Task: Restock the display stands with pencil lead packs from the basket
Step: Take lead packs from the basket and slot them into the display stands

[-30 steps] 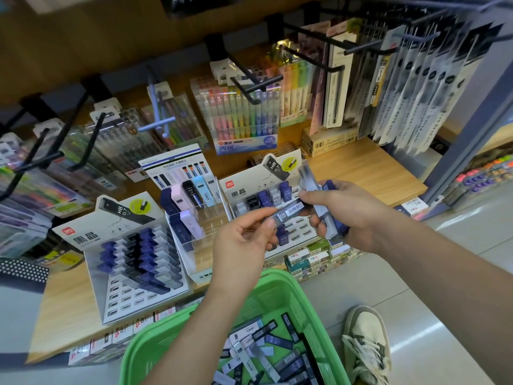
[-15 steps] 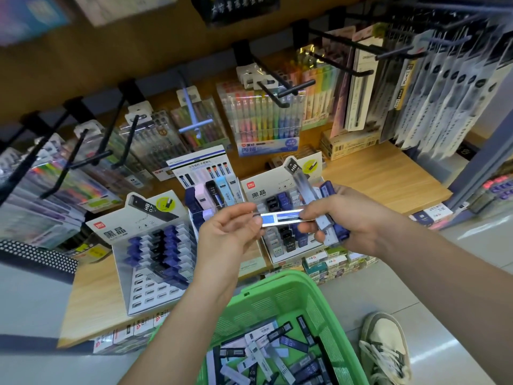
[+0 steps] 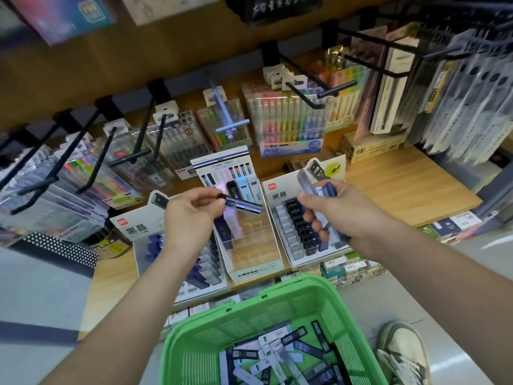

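My left hand (image 3: pixel 191 215) pinches one slim blue-and-white pencil lead pack (image 3: pixel 244 206) above the clear MONO display stand (image 3: pixel 251 245). My right hand (image 3: pixel 331 212) grips a bundle of several lead packs (image 3: pixel 323 190) over the right white display stand (image 3: pixel 294 226), which holds rows of dark packs. A left white display stand (image 3: pixel 144 232) carries blue packs, partly hidden by my left forearm. A green basket (image 3: pixel 277 304) at the bottom holds several loose lead packs (image 3: pixel 277 357).
The stands sit on a wooden shelf (image 3: pixel 402 187). Black hooks (image 3: pixel 308 98) with hanging pen sets jut out above the stands. Boxed erasers (image 3: pixel 349 269) line the shelf's front edge. A shoe (image 3: pixel 402 354) is on the floor to the basket's right.
My left hand has taken the single pack from my right hand and carried it left, over the MONO stand. The two hands have moved apart.
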`<state>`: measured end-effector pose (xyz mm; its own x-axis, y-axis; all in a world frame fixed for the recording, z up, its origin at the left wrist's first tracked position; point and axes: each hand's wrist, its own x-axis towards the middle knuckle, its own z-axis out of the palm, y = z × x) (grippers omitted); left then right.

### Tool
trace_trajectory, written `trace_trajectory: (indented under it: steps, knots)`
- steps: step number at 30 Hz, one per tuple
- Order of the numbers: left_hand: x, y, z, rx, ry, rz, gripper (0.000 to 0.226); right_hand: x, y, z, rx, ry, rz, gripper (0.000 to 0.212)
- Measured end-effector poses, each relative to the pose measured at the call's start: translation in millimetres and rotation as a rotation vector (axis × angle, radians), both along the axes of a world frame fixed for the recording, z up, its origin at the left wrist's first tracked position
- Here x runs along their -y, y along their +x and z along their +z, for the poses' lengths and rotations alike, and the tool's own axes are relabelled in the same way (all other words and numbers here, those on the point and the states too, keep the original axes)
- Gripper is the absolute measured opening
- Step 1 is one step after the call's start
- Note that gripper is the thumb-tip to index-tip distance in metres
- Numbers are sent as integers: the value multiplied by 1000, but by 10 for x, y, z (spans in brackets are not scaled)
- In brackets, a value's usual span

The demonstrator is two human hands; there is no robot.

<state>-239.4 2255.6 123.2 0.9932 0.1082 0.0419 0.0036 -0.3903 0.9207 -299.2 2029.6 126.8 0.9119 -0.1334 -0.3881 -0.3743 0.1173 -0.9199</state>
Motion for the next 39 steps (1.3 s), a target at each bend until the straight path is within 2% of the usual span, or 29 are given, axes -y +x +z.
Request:
trace_trajectory:
  steps: [4,8,14,16,22,31,35,39]
  knots:
    - [-67,196,-35,75,247,-3,19,-65,34,40,-49,68,11,5]
    - [-99,174,-193,107,475,-107,14,-128,43,54,-109,151,34,7]
    - [-95,164,-401,194,671,-192,18,-224,37,21,-90,144,84,18]
    - [-71,184,-418,210,689,-206,18,-235,43,10,-85,137,82,18]
    - [-51,318,-229,368,548,-102,15,-236,74,14,-61,132,59,10]
    - [16,644,-212,268,864,-214,22,-277,71,53,-51,166,46,16]
    - [111,743,-180,248,926,-252,21,-280,93,44,-50,160,32,21]
    - [192,804,-166,178,906,-268,20,-290,107,51,-47,166,28,25]
